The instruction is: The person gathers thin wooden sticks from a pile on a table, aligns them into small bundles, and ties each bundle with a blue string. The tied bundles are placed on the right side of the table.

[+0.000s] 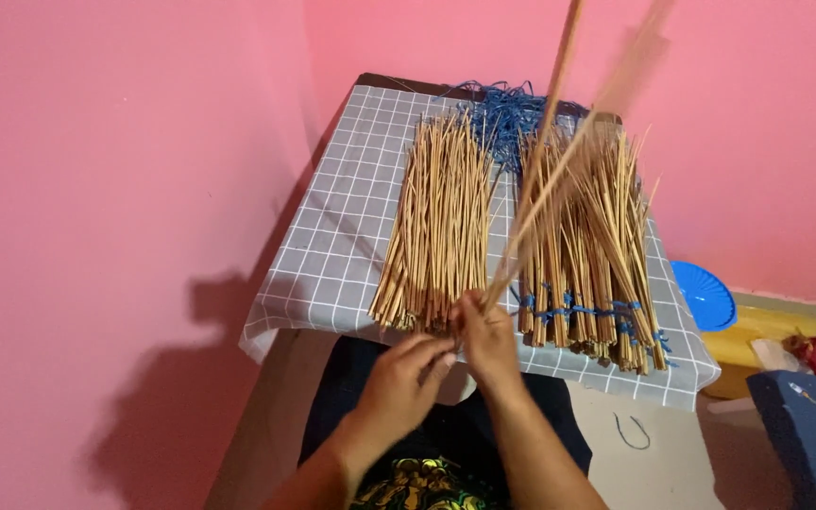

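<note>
My right hand [489,342] grips the lower ends of a few thin bamboo sticks [559,142] that rise up and away, blurred by motion. My left hand [406,370] sits just beside it at the table's near edge, fingers curled toward the same stick ends, touching the base of a loose pile of sticks [438,222]. To the right lie tied bundles of sticks [589,255] bound with blue string. A tangle of blue string [502,109] lies at the far end of the table.
A small table with a grey checked cloth [342,236] stands in a pink-walled corner. A blue round plate [705,293] and a yellow container [757,331] sit to the right. A piece of blue string [633,433] lies on the floor.
</note>
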